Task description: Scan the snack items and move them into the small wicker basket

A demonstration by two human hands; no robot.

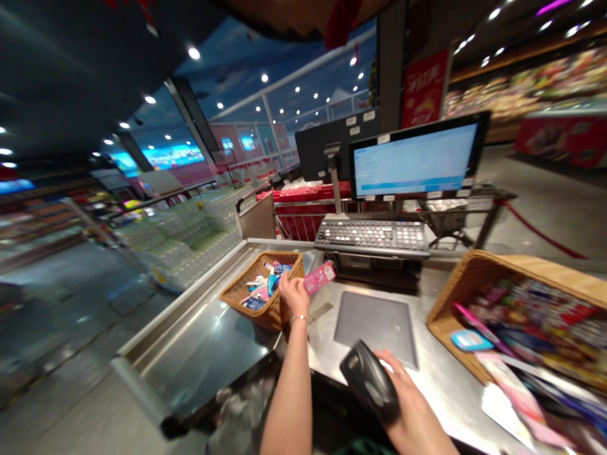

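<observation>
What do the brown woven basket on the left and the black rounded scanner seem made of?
Brown woven basket on the left: perhaps matte wicker or plastic imitation; a weave shows. Black scanner: probably hard plastic, softly shiny, with pale highlights.

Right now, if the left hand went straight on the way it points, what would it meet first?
Likely the blue packaging in the left wicker basket, just past the left hand, though depth is unclear.

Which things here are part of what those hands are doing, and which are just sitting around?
Apparently in use:
- pink packet, held in the left hand
- black handheld scanner, held in the right hand
- smaller wicker basket, beside the left hand

Apparently just nearby:
- keyboard
- lit monitor
- grey mat
- larger wicker basket
- red sign
</observation>
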